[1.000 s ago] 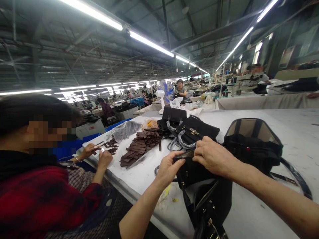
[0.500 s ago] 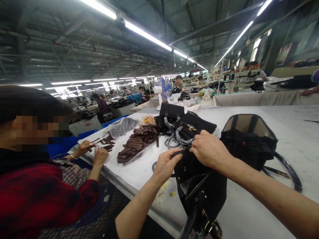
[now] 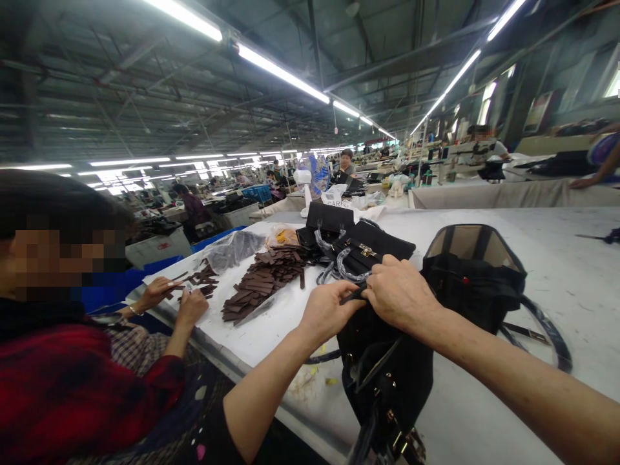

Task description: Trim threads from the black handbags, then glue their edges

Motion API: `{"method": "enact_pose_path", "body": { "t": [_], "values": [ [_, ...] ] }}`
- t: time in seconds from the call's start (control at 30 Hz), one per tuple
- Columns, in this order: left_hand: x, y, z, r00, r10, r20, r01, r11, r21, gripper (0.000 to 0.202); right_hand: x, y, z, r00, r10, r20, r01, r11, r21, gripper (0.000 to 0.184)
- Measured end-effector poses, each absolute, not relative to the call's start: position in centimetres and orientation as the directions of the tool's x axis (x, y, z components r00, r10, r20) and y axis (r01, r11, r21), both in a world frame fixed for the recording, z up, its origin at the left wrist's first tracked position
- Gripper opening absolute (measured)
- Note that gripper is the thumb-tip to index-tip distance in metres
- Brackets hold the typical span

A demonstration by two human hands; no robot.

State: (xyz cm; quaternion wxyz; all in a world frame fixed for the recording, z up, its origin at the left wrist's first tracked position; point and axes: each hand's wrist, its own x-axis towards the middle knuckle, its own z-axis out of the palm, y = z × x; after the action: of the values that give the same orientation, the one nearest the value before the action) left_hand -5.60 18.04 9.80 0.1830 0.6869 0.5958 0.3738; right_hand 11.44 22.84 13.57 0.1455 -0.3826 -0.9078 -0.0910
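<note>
A black handbag (image 3: 387,374) with small gold studs lies in front of me on the white table (image 3: 484,413). Both my hands grip its upper edge. My left hand (image 3: 327,313) pinches the edge from the left, its fingers closed. From the right, my right hand (image 3: 400,294) closes over the same edge, the knuckles up. A second black bag (image 3: 472,274) with a tan lining stands open just behind my right hand.
A heap of dark brown leather strips (image 3: 259,281) lies to the left, with more black bags (image 3: 363,248) stacked behind. A person in a red plaid top (image 3: 72,387) sits at my left, handling strips. A fan (image 3: 312,177) and other work tables stand further back.
My hands have drawn closer together on the bag's edge, and the bag has shifted slightly toward me. The view has drifted a little to the right.
</note>
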Motion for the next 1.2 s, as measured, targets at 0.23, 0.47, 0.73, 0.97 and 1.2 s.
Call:
{"method": "enact_pose_path", "body": {
  "t": [0.23,0.47,0.73,0.97,1.2],
  "values": [
    [-5.8,19.0,10.0,0.05,0.947,0.316,0.754,-0.244,0.61,0.019,15.9,25.7,13.2,-0.662,0.697,0.276,0.726,0.688,0.003,0.022],
    [-5.8,18.6,9.9,0.039,0.946,0.322,0.741,-0.243,0.625,0.018,16.3,26.9,12.7,-0.649,0.687,0.327,0.721,0.693,-0.023,0.029],
    [-5.5,18.5,10.0,0.065,0.943,0.326,0.739,-0.266,0.619,0.018,15.9,26.4,12.9,-0.602,0.726,0.332,0.756,0.652,-0.057,0.028],
    [-5.5,18.4,10.3,0.134,0.946,0.296,0.749,-0.293,0.595,0.018,15.9,26.8,12.7,-0.591,0.727,0.35,0.749,0.655,-0.096,0.022],
    [-4.9,19.7,12.3,0.236,0.951,0.199,0.862,-0.299,0.409,0.015,15.7,26.7,12.8,-0.587,0.74,0.328,0.75,0.649,-0.123,0.023]
  ]
}}
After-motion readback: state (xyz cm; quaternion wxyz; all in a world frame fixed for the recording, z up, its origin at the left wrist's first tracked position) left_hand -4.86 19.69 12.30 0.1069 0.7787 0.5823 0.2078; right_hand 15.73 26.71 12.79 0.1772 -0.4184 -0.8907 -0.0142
